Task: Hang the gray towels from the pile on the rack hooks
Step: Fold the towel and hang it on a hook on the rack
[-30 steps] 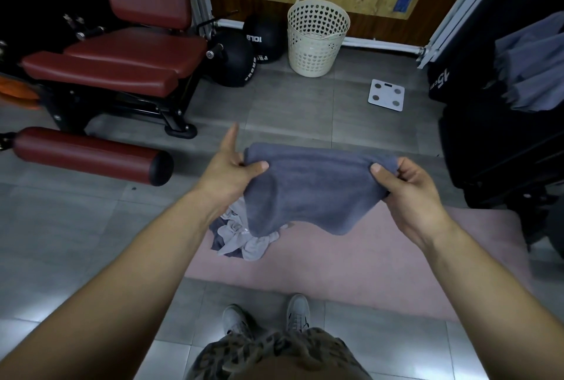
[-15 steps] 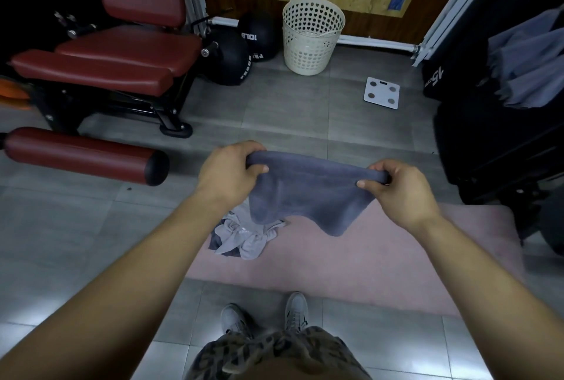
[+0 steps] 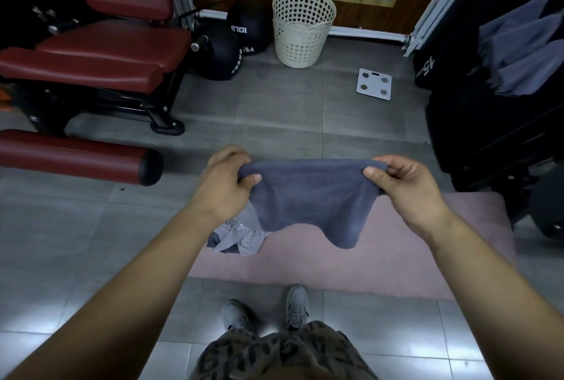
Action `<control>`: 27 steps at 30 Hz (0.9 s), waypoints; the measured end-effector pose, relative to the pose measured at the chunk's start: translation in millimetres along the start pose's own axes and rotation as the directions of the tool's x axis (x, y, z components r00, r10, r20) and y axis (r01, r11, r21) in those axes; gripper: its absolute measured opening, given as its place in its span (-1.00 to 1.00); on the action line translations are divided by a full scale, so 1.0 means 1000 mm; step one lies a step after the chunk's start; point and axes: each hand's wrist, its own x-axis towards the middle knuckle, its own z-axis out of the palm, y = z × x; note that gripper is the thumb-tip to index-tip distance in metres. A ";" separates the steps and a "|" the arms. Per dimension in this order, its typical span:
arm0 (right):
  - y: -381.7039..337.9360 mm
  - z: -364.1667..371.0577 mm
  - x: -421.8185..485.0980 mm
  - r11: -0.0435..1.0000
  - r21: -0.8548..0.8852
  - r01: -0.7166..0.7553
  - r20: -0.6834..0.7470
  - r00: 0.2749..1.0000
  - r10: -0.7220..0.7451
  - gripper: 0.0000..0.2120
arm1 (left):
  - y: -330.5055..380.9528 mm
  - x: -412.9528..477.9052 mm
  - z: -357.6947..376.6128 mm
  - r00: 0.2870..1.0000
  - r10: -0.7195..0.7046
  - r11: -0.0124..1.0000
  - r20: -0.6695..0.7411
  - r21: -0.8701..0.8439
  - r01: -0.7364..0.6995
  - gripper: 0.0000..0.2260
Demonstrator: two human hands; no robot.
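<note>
A gray towel point(image 3: 308, 199) hangs stretched between my two hands above the floor. My left hand point(image 3: 224, 186) grips its left top corner, fingers curled over the edge. My right hand point(image 3: 399, 187) pinches the right top corner between thumb and fingers. Below the towel, a small pile of pale gray cloth point(image 3: 239, 234) lies on the left end of a pink mat point(image 3: 381, 254). At the right edge, gray towels point(image 3: 522, 50) hang against a dark rack; its hooks are not visible.
A red padded gym bench point(image 3: 100, 47) and its red roller point(image 3: 76, 157) fill the left side. Two black medicine balls point(image 3: 225, 50), a cream laundry basket point(image 3: 302, 25) and a white scale point(image 3: 374, 84) sit on the gray tiles behind. Black equipment point(image 3: 488, 135) stands at right.
My hands have closed tighter round the towel's top corners and pulled its top edge taut. The view has shifted slightly downward and left.
</note>
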 end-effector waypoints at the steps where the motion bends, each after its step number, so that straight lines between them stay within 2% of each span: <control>1: 0.003 -0.003 -0.001 1.000 0.012 -0.012 0.004 1.000 0.012 -0.95 | -0.002 0.000 0.001 0.999 0.008 0.999 0.047 -0.035 -0.006 -0.95; 5: 0.018 -0.016 -0.008 0.976 -0.218 -0.004 -0.060 0.998 -0.009 -0.95 | -0.004 -0.001 0.012 0.977 0.011 0.990 0.214 -0.138 0.020 -0.80; 8: 0.026 -0.022 -0.016 0.979 -0.203 -0.020 -0.111 0.994 -0.003 -0.94 | 0.003 0.002 0.026 0.958 0.066 0.987 0.279 -0.157 -0.023 -0.78; 10: 0.029 -0.029 -0.021 0.977 -0.212 -0.003 -0.093 0.995 -0.017 -0.93 | 0.010 0.008 0.035 0.932 0.072 0.993 0.354 -0.110 -0.035 -0.76; 13: 0.023 -0.044 -0.028 0.980 -0.201 0.010 -0.062 0.998 -0.023 -0.90 | 0.027 0.022 0.047 0.852 0.129 0.991 0.508 -0.046 -0.123 -0.72; 16: 0.013 -0.063 -0.030 0.987 -0.160 0.011 -0.064 0.998 -0.021 -0.91 | 0.065 0.036 0.066 0.771 0.240 0.963 0.590 -0.045 -0.265 -0.43; 17: 0.011 -0.070 -0.030 0.988 -0.154 0.010 -0.059 0.998 -0.020 -0.91 | 0.083 0.040 0.074 0.749 0.295 0.947 0.594 -0.078 -0.311 -0.40; 19: 0.008 -0.086 -0.026 0.986 -0.164 0.013 -0.037 0.999 -0.019 -0.93 | 0.123 0.046 0.096 0.703 0.390 0.917 0.596 -0.179 -0.357 -0.52; 22: 0.007 -0.120 -0.018 0.989 -0.147 0.020 -0.067 0.997 -0.030 -0.92 | 0.175 0.059 0.128 0.680 0.460 0.886 0.571 -0.240 -0.398 -0.90; 27: 0.009 -0.195 -0.006 0.997 -0.077 0.032 -0.226 0.973 -0.048 -0.78 | 0.251 0.085 0.164 0.672 0.530 0.847 0.517 -0.353 -0.397 -0.90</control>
